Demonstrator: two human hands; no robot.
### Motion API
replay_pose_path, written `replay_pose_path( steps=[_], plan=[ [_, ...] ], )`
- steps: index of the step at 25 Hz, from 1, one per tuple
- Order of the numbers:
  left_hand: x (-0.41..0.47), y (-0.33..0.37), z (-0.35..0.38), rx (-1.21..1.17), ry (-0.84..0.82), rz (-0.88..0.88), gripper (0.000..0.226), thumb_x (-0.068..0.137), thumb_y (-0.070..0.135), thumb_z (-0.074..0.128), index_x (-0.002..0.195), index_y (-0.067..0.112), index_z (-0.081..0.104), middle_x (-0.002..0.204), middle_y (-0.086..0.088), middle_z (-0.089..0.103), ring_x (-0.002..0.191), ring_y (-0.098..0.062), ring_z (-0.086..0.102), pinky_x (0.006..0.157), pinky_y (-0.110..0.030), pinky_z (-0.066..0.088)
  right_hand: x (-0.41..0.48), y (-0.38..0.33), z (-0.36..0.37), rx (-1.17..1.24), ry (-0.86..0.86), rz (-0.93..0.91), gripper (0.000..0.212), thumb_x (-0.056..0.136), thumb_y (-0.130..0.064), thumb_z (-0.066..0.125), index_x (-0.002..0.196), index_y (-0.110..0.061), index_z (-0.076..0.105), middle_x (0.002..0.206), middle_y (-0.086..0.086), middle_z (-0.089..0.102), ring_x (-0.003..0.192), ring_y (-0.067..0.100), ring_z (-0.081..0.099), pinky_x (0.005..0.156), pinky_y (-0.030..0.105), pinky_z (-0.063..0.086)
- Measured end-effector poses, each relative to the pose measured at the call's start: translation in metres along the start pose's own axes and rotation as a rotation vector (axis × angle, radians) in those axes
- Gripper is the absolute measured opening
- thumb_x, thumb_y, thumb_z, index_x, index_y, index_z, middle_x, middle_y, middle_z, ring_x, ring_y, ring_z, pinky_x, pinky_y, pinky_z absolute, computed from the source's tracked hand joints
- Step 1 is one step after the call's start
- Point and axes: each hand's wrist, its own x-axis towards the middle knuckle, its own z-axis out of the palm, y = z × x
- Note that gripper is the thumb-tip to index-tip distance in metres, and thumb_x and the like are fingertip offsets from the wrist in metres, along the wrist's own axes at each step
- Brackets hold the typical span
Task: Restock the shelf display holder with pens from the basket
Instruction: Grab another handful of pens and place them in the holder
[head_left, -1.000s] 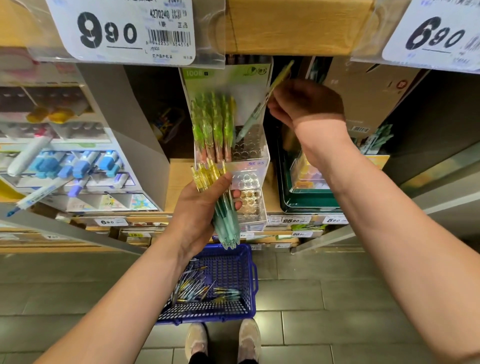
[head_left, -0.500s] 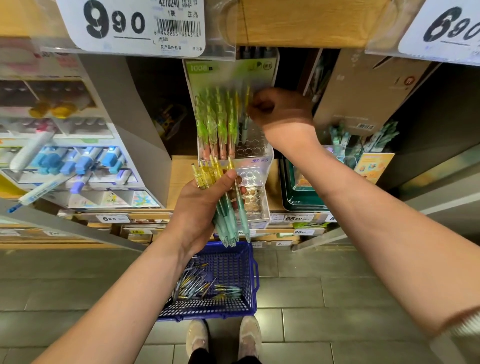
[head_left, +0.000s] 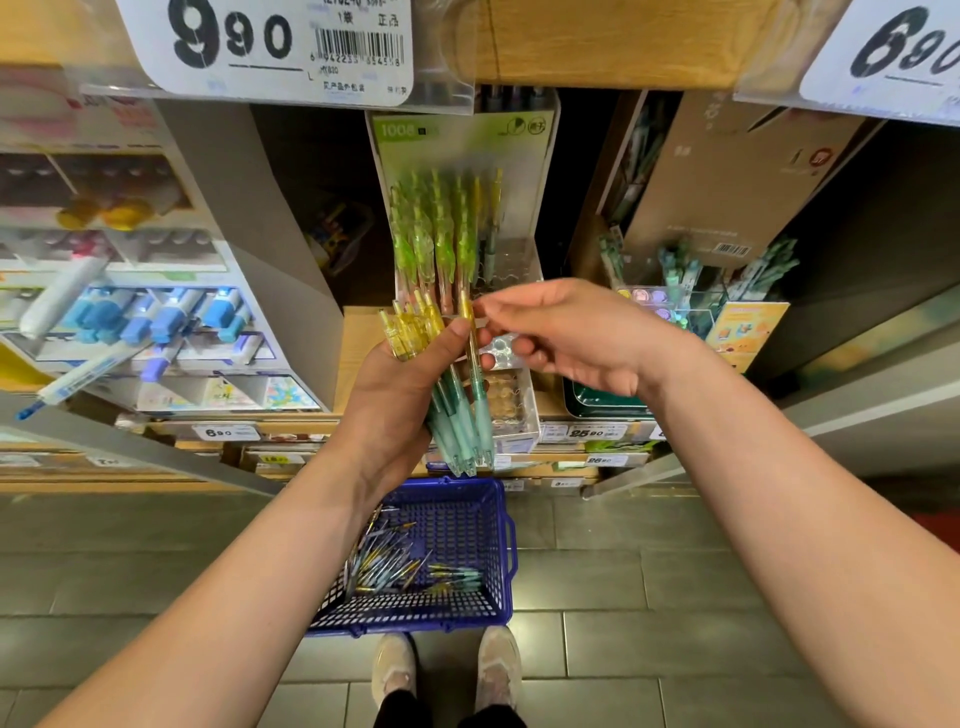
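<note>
My left hand (head_left: 400, 384) grips a bundle of pens (head_left: 457, 410) with yellow tops and teal barrels, held upright in front of the shelf. My right hand (head_left: 561, 338) pinches the yellow top of the rightmost pen (head_left: 470, 338) in that bundle. Behind them stands the clear tiered display holder (head_left: 514, 405), its upper rows filled with several green and yellow pens (head_left: 441, 234); its lower honeycomb slots look mostly bare. On the floor below sits the blue basket (head_left: 498, 525) with several loose pens (head_left: 395, 566) lying in it.
A wooden shelf edge with price tags (head_left: 280, 47) hangs overhead. A marker display (head_left: 135, 322) is to the left, a dark green tray (head_left: 597, 405) and more pen cups (head_left: 675, 291) to the right. My shoes (head_left: 447, 670) stand behind the basket on grey tiles.
My right hand left a pen in the holder's upper row, then came down to the bundle and pinched another pen. My left hand stayed about where it was.
</note>
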Motion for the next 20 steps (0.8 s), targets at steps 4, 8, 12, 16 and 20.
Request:
replay_pose_path(
  steps=[4,8,12,16,20],
  plan=[
    [0.002,-0.002,0.0,-0.007,-0.013,0.014,0.032,0.097,0.022,0.067,0.125,0.006,0.069,0.11,-0.014,0.076,0.097,-0.024,0.074,0.08,-0.033,0.058,-0.007,0.007,0.014,0.028,-0.014,0.043,0.028,0.092,-0.022,0.071,0.12,-0.017,0.071,0.074,-0.01,0.072,0.061,-0.002,0.062,0.057,0.014,0.043],
    [0.004,-0.007,-0.003,0.006,-0.015,0.008,0.029,0.094,0.027,0.072,0.117,0.009,0.072,0.104,-0.011,0.077,0.088,-0.023,0.073,0.075,-0.033,0.059,-0.014,0.006,0.017,0.08,0.111,-0.051,0.033,0.086,-0.021,0.077,0.116,-0.01,0.072,0.085,-0.004,0.075,0.075,0.005,0.067,0.067,0.021,0.051],
    [0.004,-0.005,-0.007,-0.056,0.005,-0.015,0.018,0.09,0.021,0.077,0.105,0.015,0.07,0.074,0.0,0.063,0.067,-0.017,0.061,0.062,-0.031,0.057,-0.017,-0.017,-0.008,0.248,0.366,-0.245,0.01,0.089,-0.006,0.072,0.099,-0.007,0.072,0.082,0.002,0.078,0.08,0.013,0.074,0.075,0.021,0.06],
    [0.002,-0.005,-0.009,-0.068,-0.034,-0.039,0.023,0.086,0.023,0.078,0.1,0.012,0.064,0.076,-0.007,0.059,0.069,-0.022,0.06,0.061,-0.03,0.056,0.0,-0.041,-0.032,0.244,0.66,-0.447,0.012,0.093,0.0,0.067,0.09,-0.01,0.071,0.081,0.006,0.072,0.079,0.02,0.071,0.078,0.027,0.061],
    [0.001,-0.005,-0.011,-0.055,-0.049,-0.063,0.033,0.083,0.029,0.079,0.101,0.01,0.059,0.074,-0.008,0.062,0.067,-0.023,0.062,0.064,-0.03,0.057,0.021,-0.044,-0.034,-0.062,0.752,-0.562,0.007,0.093,-0.009,0.069,0.093,-0.016,0.072,0.083,0.003,0.075,0.079,0.018,0.075,0.082,0.035,0.062]
  ],
)
